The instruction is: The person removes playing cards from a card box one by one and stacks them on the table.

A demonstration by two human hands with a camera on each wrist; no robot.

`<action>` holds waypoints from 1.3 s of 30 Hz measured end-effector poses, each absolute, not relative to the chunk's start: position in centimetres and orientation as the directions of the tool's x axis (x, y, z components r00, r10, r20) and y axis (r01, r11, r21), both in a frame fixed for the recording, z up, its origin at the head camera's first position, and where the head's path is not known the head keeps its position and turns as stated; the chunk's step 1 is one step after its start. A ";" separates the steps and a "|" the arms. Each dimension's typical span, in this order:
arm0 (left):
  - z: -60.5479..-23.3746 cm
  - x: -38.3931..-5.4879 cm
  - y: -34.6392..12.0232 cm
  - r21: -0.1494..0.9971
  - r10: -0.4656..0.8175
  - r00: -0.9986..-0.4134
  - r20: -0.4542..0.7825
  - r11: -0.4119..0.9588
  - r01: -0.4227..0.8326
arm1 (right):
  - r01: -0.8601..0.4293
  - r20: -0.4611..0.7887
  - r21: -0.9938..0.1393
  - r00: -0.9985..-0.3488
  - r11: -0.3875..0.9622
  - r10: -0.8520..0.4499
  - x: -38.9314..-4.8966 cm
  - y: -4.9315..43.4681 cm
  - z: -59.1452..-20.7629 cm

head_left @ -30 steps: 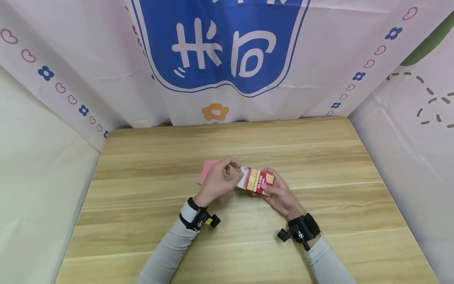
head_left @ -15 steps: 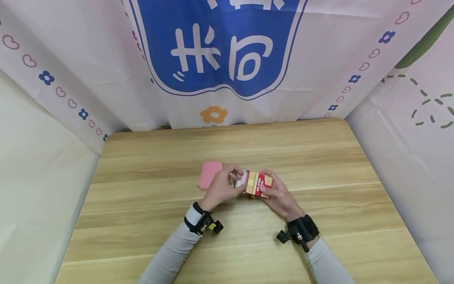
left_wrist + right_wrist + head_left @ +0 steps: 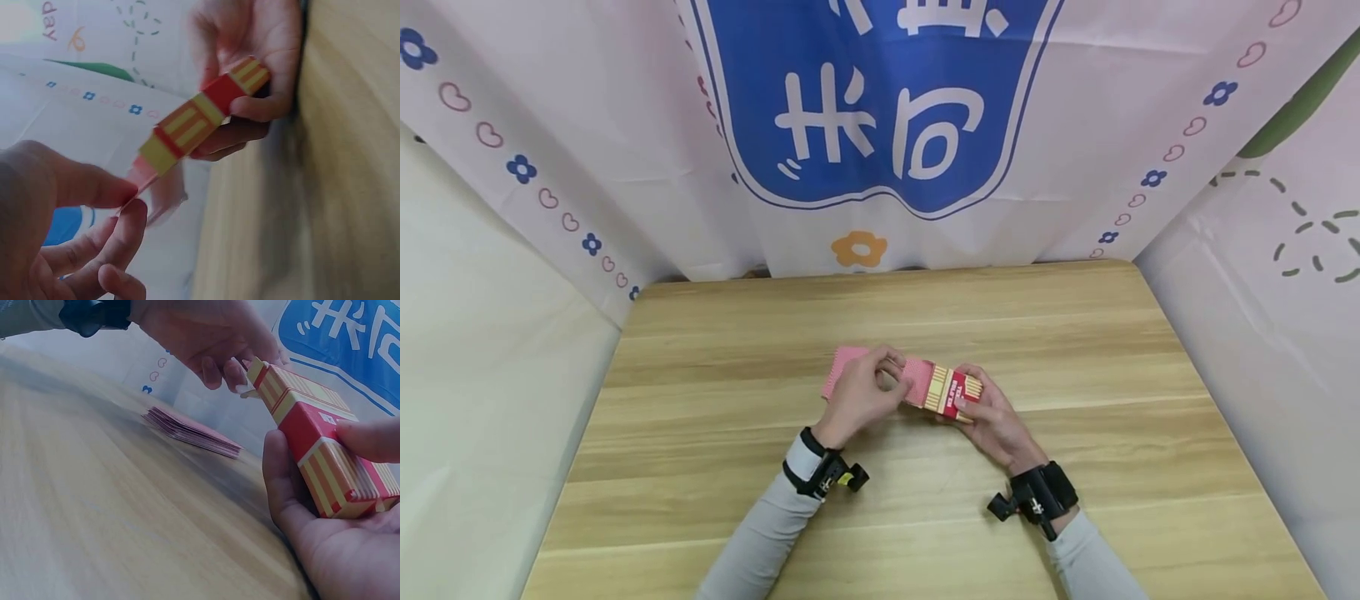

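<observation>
My right hand (image 3: 1006, 429) grips a red and yellow striped card box (image 3: 953, 393), its thumb across the front and its fingers underneath. The box is tilted, and its end toward my left hand stands open. Pink patterned playing cards (image 3: 919, 379) stick partly out of that end. Thumb and index finger of my left hand (image 3: 859, 398) pinch their edge, as the left wrist view shows; the other fingers are bent loosely. A white flap (image 3: 250, 394) shows at the box mouth in the right wrist view. Behind my left hand lies a stack of pink cards (image 3: 190, 432) on the table.
The wooden table (image 3: 715, 433) extends on all sides of the hands. A printed cloth (image 3: 865, 150) hangs along its back edge, with more cloth at the left and right sides. Each wrist wears a black camera band (image 3: 1043, 500).
Pink cards now show at the box mouth, where white showed before. My left hand went slightly toward the box, then back left. My right hand keeps its grip nearly in place.
</observation>
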State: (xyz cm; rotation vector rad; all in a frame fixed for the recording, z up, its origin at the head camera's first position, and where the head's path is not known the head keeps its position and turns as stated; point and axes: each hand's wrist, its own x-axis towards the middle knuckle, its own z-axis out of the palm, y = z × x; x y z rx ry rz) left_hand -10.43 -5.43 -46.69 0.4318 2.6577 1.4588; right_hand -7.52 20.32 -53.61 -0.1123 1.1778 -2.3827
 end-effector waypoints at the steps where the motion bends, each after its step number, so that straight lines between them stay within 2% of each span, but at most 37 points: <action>1: -46.6 -10.5 -5.6 0.838 0.272 -0.959 0.084 0.501 0.216 | 0.382 -0.134 -0.762 -0.884 -0.524 -0.448 -7.5 20.4 -53.6; 4: -46.4 -11.0 -6.4 0.856 0.254 -0.959 0.127 0.460 0.235 | 0.390 -0.147 -0.749 -0.886 -0.535 -0.441 -7.3 20.4 -53.7; 13: -46.0 -12.7 -9.8 0.913 0.143 -0.982 0.127 0.370 0.172 | 0.387 -0.154 -0.766 -0.885 -0.514 -0.438 -7.3 20.2 -53.8; 18: -46.9 -14.3 -11.8 0.930 0.097 -0.992 0.084 0.350 0.113 | 0.384 -0.151 -0.763 -0.888 -0.520 -0.435 -7.5 20.1 -53.8; 23: -48.5 -15.6 -13.2 0.947 0.063 -0.998 -0.013 0.321 0.008 | 0.390 -0.158 -0.760 -0.887 -0.520 -0.434 -7.6 20.2 -53.8; 31: -50.5 -16.1 -13.5 0.905 0.090 -0.992 -0.088 0.424 -0.042 | 0.394 -0.167 -0.765 -0.885 -0.509 -0.434 -7.7 20.4 -53.8; 39: -51.7 -16.2 -12.6 0.832 0.102 -0.994 -0.029 0.554 0.033 | 0.383 -0.150 -0.774 -0.884 -0.504 -0.442 -7.7 20.5 -53.9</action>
